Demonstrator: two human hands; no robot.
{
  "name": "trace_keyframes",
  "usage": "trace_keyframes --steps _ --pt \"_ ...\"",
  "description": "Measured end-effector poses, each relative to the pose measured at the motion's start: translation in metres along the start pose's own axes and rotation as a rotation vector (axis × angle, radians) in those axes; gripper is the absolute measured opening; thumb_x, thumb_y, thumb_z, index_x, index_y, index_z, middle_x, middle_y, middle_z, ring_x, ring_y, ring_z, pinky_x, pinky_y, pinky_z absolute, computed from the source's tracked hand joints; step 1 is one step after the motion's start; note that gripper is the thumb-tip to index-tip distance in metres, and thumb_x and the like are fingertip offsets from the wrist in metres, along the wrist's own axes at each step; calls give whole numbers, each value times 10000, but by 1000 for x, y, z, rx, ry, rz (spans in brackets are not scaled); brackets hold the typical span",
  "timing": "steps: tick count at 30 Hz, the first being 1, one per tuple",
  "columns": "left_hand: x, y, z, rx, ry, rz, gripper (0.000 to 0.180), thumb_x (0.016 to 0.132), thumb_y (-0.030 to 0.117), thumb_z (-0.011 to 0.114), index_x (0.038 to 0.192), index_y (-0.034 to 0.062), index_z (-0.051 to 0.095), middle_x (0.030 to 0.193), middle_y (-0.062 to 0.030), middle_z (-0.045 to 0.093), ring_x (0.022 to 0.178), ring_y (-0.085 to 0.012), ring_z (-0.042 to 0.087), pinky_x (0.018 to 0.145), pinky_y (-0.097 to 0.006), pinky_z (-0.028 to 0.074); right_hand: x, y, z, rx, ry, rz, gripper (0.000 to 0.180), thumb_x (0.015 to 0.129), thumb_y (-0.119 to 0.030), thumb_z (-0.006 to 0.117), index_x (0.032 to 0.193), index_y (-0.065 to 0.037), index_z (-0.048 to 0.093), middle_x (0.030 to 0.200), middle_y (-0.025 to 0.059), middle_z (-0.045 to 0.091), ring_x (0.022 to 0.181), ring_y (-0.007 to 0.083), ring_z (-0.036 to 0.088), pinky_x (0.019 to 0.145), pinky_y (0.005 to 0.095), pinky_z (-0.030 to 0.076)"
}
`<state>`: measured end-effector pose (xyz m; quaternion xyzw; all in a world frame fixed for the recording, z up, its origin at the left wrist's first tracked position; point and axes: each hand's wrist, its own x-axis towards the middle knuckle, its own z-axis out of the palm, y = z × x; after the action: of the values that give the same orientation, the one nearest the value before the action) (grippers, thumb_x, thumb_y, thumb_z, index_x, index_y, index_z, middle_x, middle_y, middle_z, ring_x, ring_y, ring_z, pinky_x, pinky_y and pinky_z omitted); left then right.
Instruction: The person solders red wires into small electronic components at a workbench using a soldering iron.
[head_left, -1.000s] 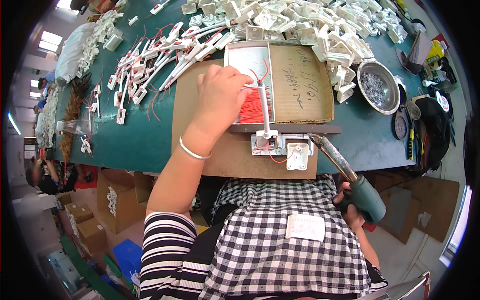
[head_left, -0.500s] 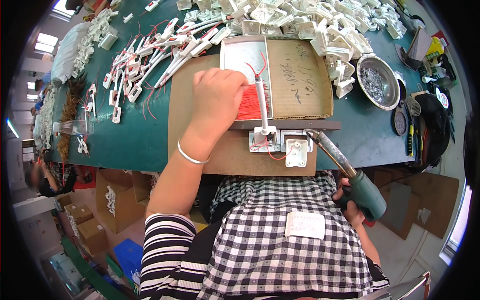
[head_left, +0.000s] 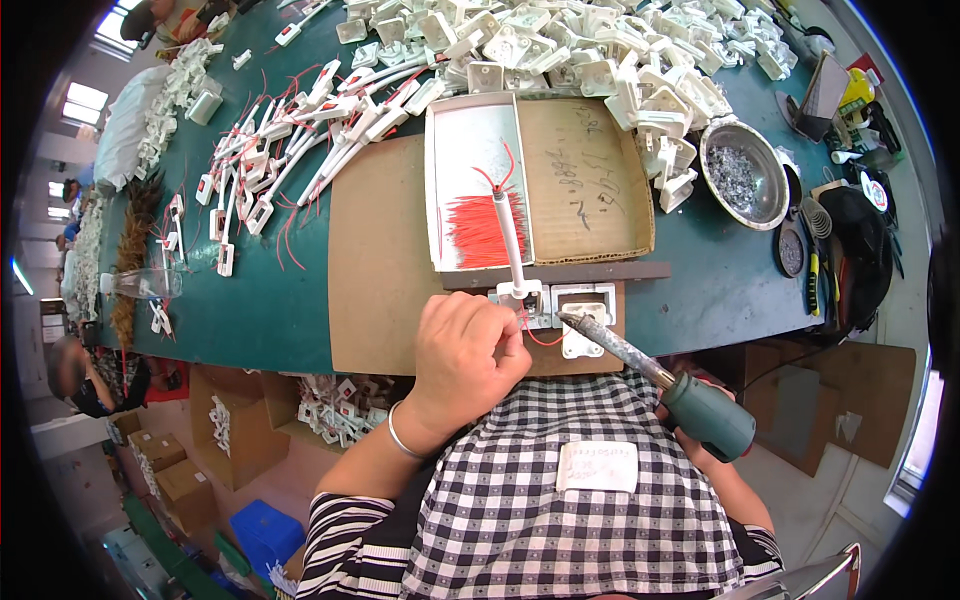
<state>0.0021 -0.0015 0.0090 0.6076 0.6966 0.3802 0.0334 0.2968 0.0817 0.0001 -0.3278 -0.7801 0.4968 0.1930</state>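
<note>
My right hand (head_left: 694, 450), partly hidden behind the handle, grips a soldering iron (head_left: 706, 412) with a dark green handle and metal barrel. The iron's tip is just above a small white plastic housing (head_left: 580, 343) at the board's front edge. My left hand (head_left: 468, 345) is closed with curled fingers beside a metal fixture (head_left: 541, 303); whatever it pinches is hidden. In the fixture a white tube (head_left: 510, 240) stands upright from a white base, two red wire ends sticking out on top. A red wire (head_left: 540, 341) loops from this base toward the white housing.
An open cardboard box (head_left: 595, 190) behind the fixture holds a white tray of cut red wires (head_left: 485, 232). White housings (head_left: 560, 50) are heaped at the back. Wired white parts (head_left: 270, 150) lie left. A metal bowl (head_left: 742, 172) of bits stands right.
My left hand has come down from the red wires to beside the fixture, its fingers curled. The soldering iron has shifted left, its tip now above the white housing.
</note>
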Motion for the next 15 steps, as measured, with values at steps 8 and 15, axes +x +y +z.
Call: trace_keyframes --steps 8,15 --pt "5 0 0 2 -59 -9 172 590 0 631 670 90 507 610 -27 486 626 -235 493 640 -359 371 18 6 5 -127 49 -332 351 720 -209 687 974 23 615 838 79 656 697 193 638 647 272 506" --pt "4 -1 2 -18 -45 -9 180 584 -11 628 668 90 504 617 -23 489 627 -229 490 651 -356 374 25 -12 11 169 14 306 274 669 -241 713 807 -15 640 634 86 629 547 186 619 541 258 495"
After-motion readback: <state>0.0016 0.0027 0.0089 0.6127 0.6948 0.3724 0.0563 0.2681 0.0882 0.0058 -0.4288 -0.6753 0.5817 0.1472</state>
